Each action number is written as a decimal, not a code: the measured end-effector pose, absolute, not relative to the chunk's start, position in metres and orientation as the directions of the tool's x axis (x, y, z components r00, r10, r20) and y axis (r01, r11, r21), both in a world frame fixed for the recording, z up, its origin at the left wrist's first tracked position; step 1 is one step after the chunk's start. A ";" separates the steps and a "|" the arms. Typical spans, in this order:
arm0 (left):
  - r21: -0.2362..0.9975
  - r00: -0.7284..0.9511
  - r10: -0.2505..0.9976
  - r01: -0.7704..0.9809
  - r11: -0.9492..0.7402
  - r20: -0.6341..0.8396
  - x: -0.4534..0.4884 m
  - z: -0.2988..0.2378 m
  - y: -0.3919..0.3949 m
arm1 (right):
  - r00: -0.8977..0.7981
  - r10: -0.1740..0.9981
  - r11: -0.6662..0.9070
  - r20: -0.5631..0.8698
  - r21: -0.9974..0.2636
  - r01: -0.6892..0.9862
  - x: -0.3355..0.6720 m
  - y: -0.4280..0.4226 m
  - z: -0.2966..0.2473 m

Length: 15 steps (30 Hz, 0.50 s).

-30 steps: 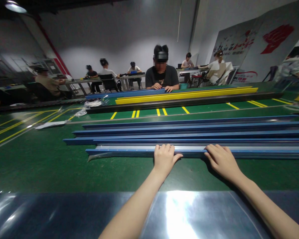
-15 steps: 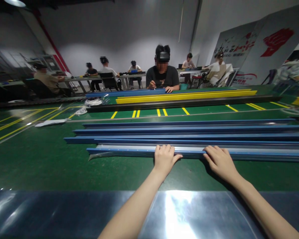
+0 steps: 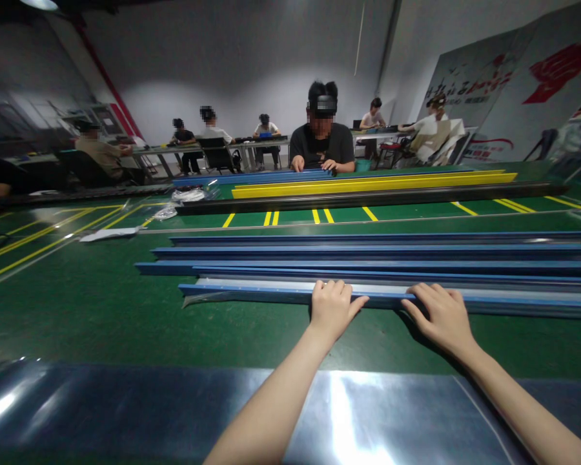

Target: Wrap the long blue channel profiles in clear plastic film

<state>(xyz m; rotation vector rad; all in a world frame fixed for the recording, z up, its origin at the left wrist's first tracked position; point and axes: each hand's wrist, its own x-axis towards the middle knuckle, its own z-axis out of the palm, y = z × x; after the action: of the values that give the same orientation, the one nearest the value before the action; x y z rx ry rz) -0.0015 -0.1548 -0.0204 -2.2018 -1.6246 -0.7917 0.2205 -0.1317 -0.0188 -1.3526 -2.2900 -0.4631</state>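
The nearest blue channel rail lies lengthwise across the green table, with a pale strip along its inside and clear film at its left end. My left hand is closed over its front edge, fingers curled inside and thumb pointing right. Further right along the same edge, my right hand also grips the rail, its fingers over the top and its thumb on the front side. The fingertips of both hands are hidden inside the channel. Behind it, more blue rails lie side by side.
A shiny metallic-looking sheet covers the table's near edge. Beyond the blue rails lie a black rail, a yellow rail and bundled clear plastic. A co-worker sits opposite; several other people sit at tables behind.
The view has turned a little, so everything appears shifted right. Both my hands keep their places on the rail. The co-worker's hand opposite has moved down slightly.
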 end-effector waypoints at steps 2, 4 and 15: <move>0.089 0.210 0.778 0.942 -0.323 0.592 -0.001 -0.021 -0.155 | -0.420 0.728 0.463 0.542 0.063 0.884 0.219 -0.132 -0.019; 0.089 0.210 0.774 0.942 -0.325 0.598 -0.001 -0.021 -0.155 | -0.416 0.723 0.458 0.551 0.068 0.886 0.219 -0.132 -0.019; 0.141 0.191 0.795 0.934 -0.327 0.576 -0.003 -0.016 -0.159 | -0.424 0.717 0.482 0.553 0.047 0.875 0.219 -0.134 -0.014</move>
<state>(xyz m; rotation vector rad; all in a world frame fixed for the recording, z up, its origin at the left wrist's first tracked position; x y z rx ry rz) -0.0032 -0.1587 -0.0158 -2.2247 -1.6560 -0.8400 0.2190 -0.1341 -0.0137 -1.3183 -2.2676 -0.4553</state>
